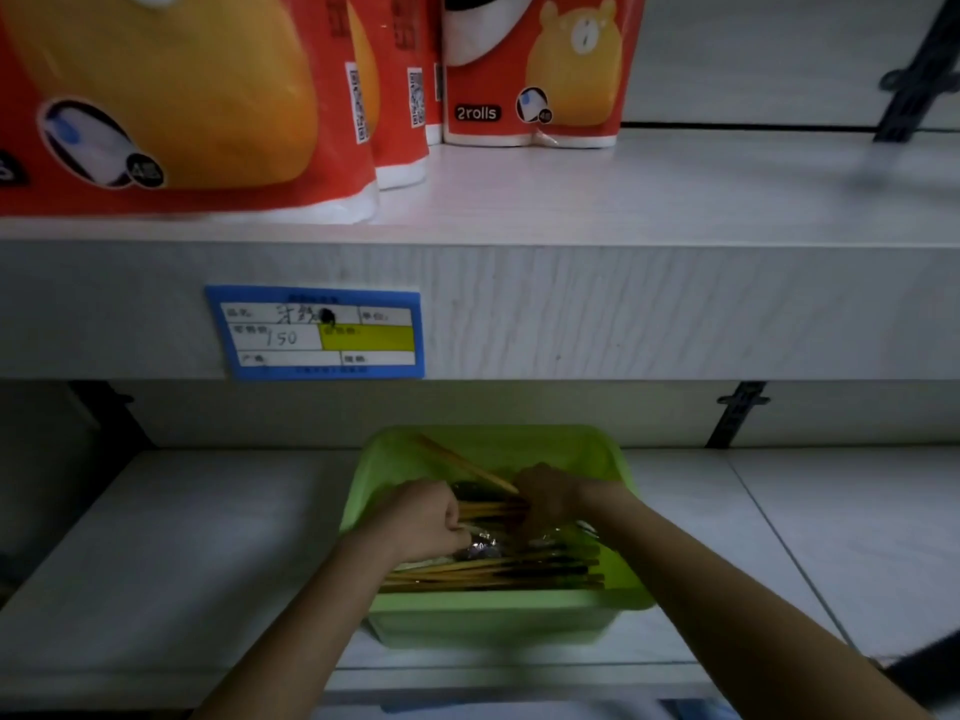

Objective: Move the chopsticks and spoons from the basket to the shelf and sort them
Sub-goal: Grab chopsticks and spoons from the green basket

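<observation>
A green plastic basket (498, 615) sits on the lower shelf (171, 537). Inside lie several wooden chopsticks with dark tips (493, 571), and something shiny, perhaps spoons in wrap (483, 549), shows in the middle. Both hands are inside the basket. My left hand (423, 517) is closed around one end of a bundle of chopsticks (491, 509). My right hand (545, 493) grips the other end of the same bundle. One chopstick pair (462, 462) leans diagonally against the basket's back left wall.
The upper shelf (675, 200) carries red and yellow paper-roll packs (530, 70) on its left half. A blue price label (317, 332) is stuck on its front edge. Black shelf brackets (737, 413) stand at the back wall.
</observation>
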The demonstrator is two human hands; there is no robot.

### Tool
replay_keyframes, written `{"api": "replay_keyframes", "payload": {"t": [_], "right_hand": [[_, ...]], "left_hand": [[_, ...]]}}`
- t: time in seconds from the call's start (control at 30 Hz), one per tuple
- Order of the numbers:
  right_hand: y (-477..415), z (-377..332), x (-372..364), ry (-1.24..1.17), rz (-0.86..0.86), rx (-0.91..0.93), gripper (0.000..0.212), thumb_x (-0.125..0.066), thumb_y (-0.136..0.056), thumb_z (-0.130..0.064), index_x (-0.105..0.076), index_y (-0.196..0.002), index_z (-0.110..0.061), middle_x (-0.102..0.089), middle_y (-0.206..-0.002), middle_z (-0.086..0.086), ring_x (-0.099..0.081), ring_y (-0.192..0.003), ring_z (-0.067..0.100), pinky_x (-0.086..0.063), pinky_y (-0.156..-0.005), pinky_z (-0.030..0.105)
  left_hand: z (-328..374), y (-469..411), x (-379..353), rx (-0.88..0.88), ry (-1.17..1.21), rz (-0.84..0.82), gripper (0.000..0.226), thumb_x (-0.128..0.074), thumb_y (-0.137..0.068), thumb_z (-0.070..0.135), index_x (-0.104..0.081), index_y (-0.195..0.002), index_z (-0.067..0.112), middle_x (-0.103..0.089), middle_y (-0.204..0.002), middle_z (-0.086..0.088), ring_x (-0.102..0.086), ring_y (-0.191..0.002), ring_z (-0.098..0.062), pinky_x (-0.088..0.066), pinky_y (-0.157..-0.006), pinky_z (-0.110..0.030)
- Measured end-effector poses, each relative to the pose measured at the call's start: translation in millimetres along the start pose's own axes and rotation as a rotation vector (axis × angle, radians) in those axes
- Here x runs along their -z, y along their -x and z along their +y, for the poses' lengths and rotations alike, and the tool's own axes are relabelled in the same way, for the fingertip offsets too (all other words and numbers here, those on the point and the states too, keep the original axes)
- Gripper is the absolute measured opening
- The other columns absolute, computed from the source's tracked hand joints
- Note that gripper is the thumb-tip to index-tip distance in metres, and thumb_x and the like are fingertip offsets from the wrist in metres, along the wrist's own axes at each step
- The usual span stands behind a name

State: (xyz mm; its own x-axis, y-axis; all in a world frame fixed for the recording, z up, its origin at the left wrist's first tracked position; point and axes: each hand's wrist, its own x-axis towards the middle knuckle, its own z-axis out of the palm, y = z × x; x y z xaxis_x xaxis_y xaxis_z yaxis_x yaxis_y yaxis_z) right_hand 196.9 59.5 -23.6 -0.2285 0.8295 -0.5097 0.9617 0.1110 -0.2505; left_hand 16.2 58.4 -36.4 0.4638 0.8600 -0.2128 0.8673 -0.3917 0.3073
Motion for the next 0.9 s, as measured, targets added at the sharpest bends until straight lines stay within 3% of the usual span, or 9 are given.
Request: {"api": "replay_keyframes", "payload": {"t": [0.07, 0.17, 0.3, 0.4, 0.57, 0.7, 0.77, 0.83, 0.9], "right_hand": [[-1.6, -3.0, -6.6, 0.001, 0.032, -0.004, 0.042, -0.064, -0.086, -0.031, -0.058, -0.116, -0.002, -0.059, -0.122, 0.019, -0.056, -0.112, 0.031, -0.045, -0.086, 0.031], [-1.4, -3.4, -10.5, -0.022, 0.136, -0.022, 0.037, -0.055, -0.091, -0.035, -0.059, -0.113, -0.006, -0.059, -0.12, 0.021, -0.056, -0.11, 0.033, -0.045, -0.088, 0.034], [7.4, 1.2, 1.9, -0.004, 0.18, -0.031, 0.034, -0.051, -0.092, -0.035, -0.061, -0.109, -0.007, -0.059, -0.119, 0.019, -0.055, -0.111, 0.033, -0.045, -0.085, 0.034], [19.7, 9.2, 16.7, 0.06, 0.194, -0.063, 0.029, -0.048, -0.092, -0.028, -0.06, -0.108, -0.007, -0.058, -0.12, 0.017, -0.055, -0.112, 0.032, -0.045, -0.084, 0.034], [41.4, 20.7, 31.7, 0.042, 0.219, -0.084, 0.028, -0.049, -0.093, -0.031, -0.057, -0.112, -0.011, -0.056, -0.12, 0.013, -0.052, -0.113, 0.029, -0.043, -0.087, 0.036], [51.9, 26.9, 28.5, -0.012, 0.22, -0.09, 0.026, -0.049, -0.093, -0.031, -0.058, -0.105, -0.009, -0.058, -0.115, 0.014, -0.055, -0.107, 0.028, -0.039, -0.074, 0.03], [54.5, 27.5, 25.7, -0.01, 0.232, -0.096, 0.02, -0.049, -0.092, -0.031, -0.059, -0.097, -0.014, -0.058, -0.116, 0.013, -0.055, -0.109, 0.027, -0.037, -0.073, 0.028], [55.6, 27.0, 23.6, -0.008, 0.25, -0.098, 0.018, -0.049, -0.092, -0.031, -0.051, -0.076, -0.023, -0.058, -0.116, 0.012, -0.055, -0.109, 0.028, -0.036, -0.073, 0.027], [56.2, 26.4, 22.0, -0.011, 0.27, -0.098, 0.02, -0.049, -0.092, -0.031, -0.044, -0.075, -0.023, -0.059, -0.114, 0.012, -0.056, -0.107, 0.028, -0.035, -0.071, 0.028]], "left_hand": [[-1.5, 1.2, -1.4, 0.01, -0.008, -0.006, 0.026, -0.061, -0.078, 0.033, -0.051, -0.058, 0.02, -0.049, -0.058, 0.004, -0.051, -0.062, -0.015, -0.033, -0.053, -0.023], [-0.9, 1.9, -0.9, -0.053, -0.057, 0.008, 0.006, -0.057, -0.084, 0.028, -0.061, -0.081, 0.024, -0.064, -0.082, 0.004, -0.061, -0.082, -0.017, -0.04, -0.065, -0.023], [6.2, -5.9, -5.7, -0.218, -0.075, -0.017, 0.028, -0.053, -0.091, 0.029, -0.059, -0.114, 0.015, -0.057, -0.113, -0.003, -0.055, -0.104, -0.02, -0.042, -0.078, -0.026], [12.1, -15.5, -13.5, -0.28, -0.146, -0.114, 0.035, -0.055, -0.09, 0.036, -0.06, -0.114, 0.011, -0.054, -0.114, -0.009, -0.051, -0.109, -0.024, -0.043, -0.088, -0.033], [18.5, -21.6, -17.4, -0.35, -0.252, -0.201, 0.038, -0.066, -0.082, 0.031, -0.057, -0.111, 0.008, -0.057, -0.115, -0.012, -0.054, -0.107, -0.027, -0.043, -0.079, -0.031], [20.6, -21.6, -25.2, -0.437, -0.32, -0.23, 0.035, -0.062, -0.085, 0.023, -0.053, -0.115, 0.008, -0.056, -0.117, -0.013, -0.054, -0.105, -0.028, -0.044, -0.079, -0.031], [21.6, -22.1, -26.9, -0.466, -0.328, -0.237, 0.036, -0.06, -0.086, 0.022, -0.051, -0.118, 0.007, -0.055, -0.119, -0.013, -0.053, -0.107, -0.029, -0.044, -0.081, -0.033], [22.5, -23.2, -27.5, -0.464, -0.326, -0.25, 0.037, -0.058, -0.087, 0.023, -0.05, -0.119, 0.007, -0.054, -0.121, -0.014, -0.053, -0.108, -0.03, -0.045, -0.084, -0.035], [22.6, -25.2, -29.0, -0.438, -0.278, -0.251, 0.034, -0.059, -0.086, 0.023, -0.053, -0.115, 0.007, -0.056, -0.119, -0.015, -0.055, -0.107, -0.03, -0.046, -0.083, -0.034]]}}
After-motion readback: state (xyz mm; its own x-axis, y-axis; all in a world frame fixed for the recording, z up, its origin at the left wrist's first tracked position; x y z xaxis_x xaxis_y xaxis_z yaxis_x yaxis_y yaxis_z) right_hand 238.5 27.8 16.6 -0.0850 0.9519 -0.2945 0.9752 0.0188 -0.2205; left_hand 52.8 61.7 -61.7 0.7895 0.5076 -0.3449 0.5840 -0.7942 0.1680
